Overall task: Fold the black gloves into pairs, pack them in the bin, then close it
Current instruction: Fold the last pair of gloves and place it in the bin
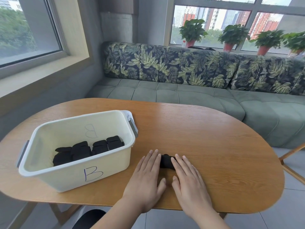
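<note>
Fingers (154, 158) straight, gripping nothing; your left hand (145, 179) and right hand (189, 180) flank a folded glove (165, 161), touching it, by the tabletop (214, 138) near edge.

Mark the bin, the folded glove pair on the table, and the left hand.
bin (66, 178), head view, front wall left of the letter B.
folded glove pair (165, 161), head view, black fabric between the hands.
left hand (146, 176), head view, back of the hand.

Folded gloves (166, 161) lie on table (214, 138), right of bin (77, 172).
</note>
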